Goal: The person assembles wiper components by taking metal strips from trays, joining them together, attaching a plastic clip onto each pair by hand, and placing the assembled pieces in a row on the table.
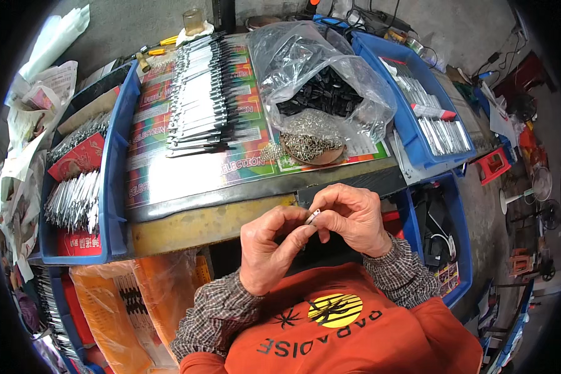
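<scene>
Just in front of the bench edge, both of my hands meet over one small, shiny metal piece (313, 216), too small to name more exactly. My left hand (269, 248) pinches it between thumb and fingers. From the other side my right hand (353, 218) grips it too, fingers curled. Most of the piece is hidden by my fingertips. Beyond my hands lies a heap of tiny metal pins or rivets (311, 138) on a round brown board. Behind that, a clear plastic bag (371, 93) gapes around black plastic parts (321, 93). Farther left, slim metal strips with dark ends (199, 93) lie in a long row.
A blue bin (113, 187) with upright metal strips (75, 201) stands at the left. Another blue bin (411, 134) holds metal pieces at the right. Below the bench are an orange plastic-lined container (106, 311) and a blue crate (458, 212). Yellow-handled tools (168, 41) lie at the back.
</scene>
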### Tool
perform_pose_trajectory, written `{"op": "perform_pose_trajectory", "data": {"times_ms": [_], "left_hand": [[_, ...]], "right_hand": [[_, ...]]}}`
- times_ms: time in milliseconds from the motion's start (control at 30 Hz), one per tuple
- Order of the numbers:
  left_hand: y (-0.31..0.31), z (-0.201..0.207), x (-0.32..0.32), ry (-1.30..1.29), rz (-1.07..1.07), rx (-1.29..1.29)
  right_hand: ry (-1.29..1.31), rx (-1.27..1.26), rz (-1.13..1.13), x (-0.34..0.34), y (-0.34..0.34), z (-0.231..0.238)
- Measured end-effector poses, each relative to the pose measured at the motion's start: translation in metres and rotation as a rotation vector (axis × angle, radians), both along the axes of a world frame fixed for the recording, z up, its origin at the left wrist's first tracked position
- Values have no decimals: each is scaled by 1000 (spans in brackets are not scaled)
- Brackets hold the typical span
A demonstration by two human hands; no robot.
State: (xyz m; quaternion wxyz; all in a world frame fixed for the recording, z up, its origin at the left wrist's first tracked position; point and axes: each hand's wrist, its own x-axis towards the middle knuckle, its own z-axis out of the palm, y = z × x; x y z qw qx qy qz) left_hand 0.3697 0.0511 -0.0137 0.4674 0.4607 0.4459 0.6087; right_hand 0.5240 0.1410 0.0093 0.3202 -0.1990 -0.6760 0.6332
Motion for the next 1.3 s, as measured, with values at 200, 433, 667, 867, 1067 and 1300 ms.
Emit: {"op": "perform_pose_trajectory", "data": {"times_ms": [200, 433, 667, 867, 1067, 1300], "left_hand": [[6, -3, 9, 373, 274, 176], [10, 2, 3, 402, 284, 175], [11, 6, -9, 566, 332, 195], [10, 5, -25, 648, 329, 188], [11, 8, -30, 668, 318, 186], [11, 3, -34, 649, 349, 184]], "right_hand": [[21, -9, -110, -4, -2, -5], [-59, 54, -70, -6, 4, 1], [-288, 327, -78, -6, 46, 30], [-460, 892, -403, -18, 113, 30], [-599, 1084, -511, -30, 161, 16], [-753, 1259, -498, -44, 181, 1]]}}
